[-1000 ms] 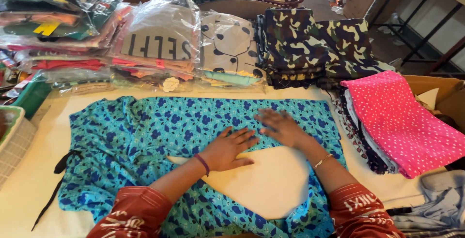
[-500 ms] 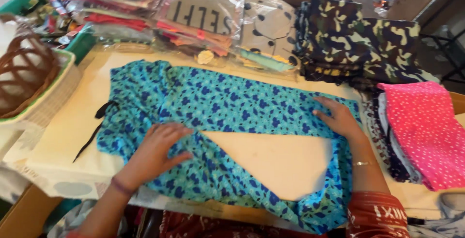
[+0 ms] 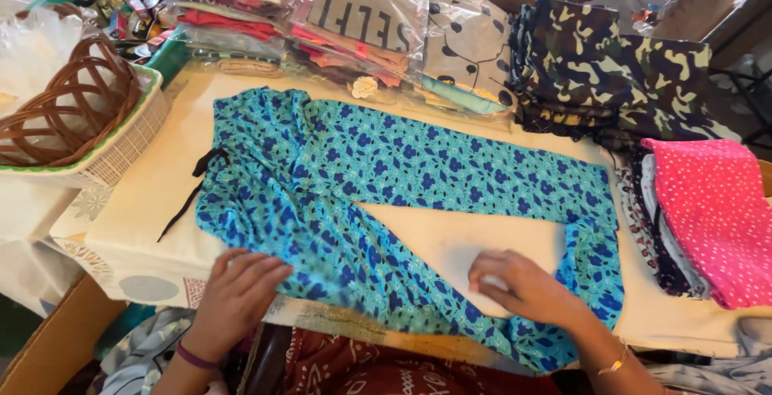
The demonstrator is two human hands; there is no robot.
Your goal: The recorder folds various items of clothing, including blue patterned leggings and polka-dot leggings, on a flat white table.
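from my feed the bottom edge cuts off both forearms, so i only see the hands and wrists, plus a bit of red patterned cloth below the table edge that i can't identify. top of frame crops the bagged garments stacked at the back, and the clear plastic glare makes what's inside hard to sort out. the right side crops the pink dotted fabric, which sits on a pile of other folded cloth; behind it a camo stack. at far left a brown wicker basket sits in a white mesh tray, partly out of frame, w/ something pale and blurry inside

the blue floral pants lie spread flat on the cream table cover, waist to the left w/ a black drawstring trailing off it, the two legs opening in a v toward the right. far leg runs straight along the back, near leg angles down toward me

left hand rests at the near edge of the pants by the waist/hip area, fingers curled loosely on the fabric; can't tell if it's pinching the hem or just pressing. right hand is loosely cupped, palm down, on the bare cover between the legs, just touching the near leg's inner edge, not clearly gripping anything
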